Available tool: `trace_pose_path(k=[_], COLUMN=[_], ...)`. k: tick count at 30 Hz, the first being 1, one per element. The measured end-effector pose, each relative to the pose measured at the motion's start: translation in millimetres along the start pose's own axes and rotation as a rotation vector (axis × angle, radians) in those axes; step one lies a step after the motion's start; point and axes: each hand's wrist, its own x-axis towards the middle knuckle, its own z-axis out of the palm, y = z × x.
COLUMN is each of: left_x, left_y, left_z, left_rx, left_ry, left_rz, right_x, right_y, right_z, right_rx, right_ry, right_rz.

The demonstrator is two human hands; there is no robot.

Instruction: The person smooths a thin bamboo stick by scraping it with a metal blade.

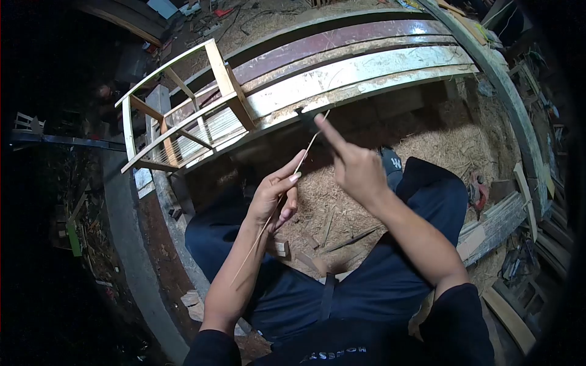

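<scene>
My left hand [278, 194] is closed around a thin, light-brown strip [249, 256], pinched between thumb and fingers. One end of the strip runs down along the left forearm. Its other end slants up toward the bench edge. My right hand [360, 169] is beside that upper end, with the index finger stretched out and its tip at the strip. The other fingers of this hand are curled, and the thumb is mostly hidden. I see no tool in either hand.
Ahead lies a long plank bench [342, 76] strewn with shavings. A small wooden frame with thin rods [177, 131] rests at its left end. A dark fitting [308, 116] sits at the bench edge. Shavings [427, 143] cover the ground; a red-and-grey tool [478, 192] lies right.
</scene>
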Motion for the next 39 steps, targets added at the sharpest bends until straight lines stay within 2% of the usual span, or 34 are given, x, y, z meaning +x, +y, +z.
trace_pose_path(k=[3,5,10,12,17,22,26,30,31,34,37,39], left_x=[1,0,3,4,0,0,2,1,2,-1,3,4], left_y=[-1,1,-2,-1,3,3,-1,-2,-3,-3,-3,-2], left_z=[3,4,5,5,7,4,2,6,3,4,5,1], left_rx=[0.015,0.075,0.133,0.137,0.044,0.115,0.124,-0.016,0.011,-0.003,-0.015,-0.009], left_ry=[-0.028,-0.031,-0.060,-0.085,-0.125,-0.135,-0.109,-0.011,-0.019,-0.012,-0.023,0.129], left_rz=[0.025,0.019,0.006,0.010,-0.011,0.001,0.017,0.006,0.001,-0.011,0.014,-0.019], right_x=[13,12,13,14,18,22,18,-7,-6,3,1,-13], right_y=[6,6,13,2,9,23,13,-8,-8,-3,-3,-19], right_z=[-12,1,13,-10,-8,-9,0,9,6,-8,0,7], right_rx=[0.100,0.741,0.854,1.136,1.064,0.871,0.542,0.350,0.354,0.236,0.178,0.222], right_ry=[-0.029,0.148,0.174,-0.077,0.036,0.157,0.299,0.065,0.068,0.036,0.032,0.015], right_rz=[0.064,0.004,-0.106,0.210,0.254,0.288,0.042,-0.244,-0.244,0.019,-0.105,-0.250])
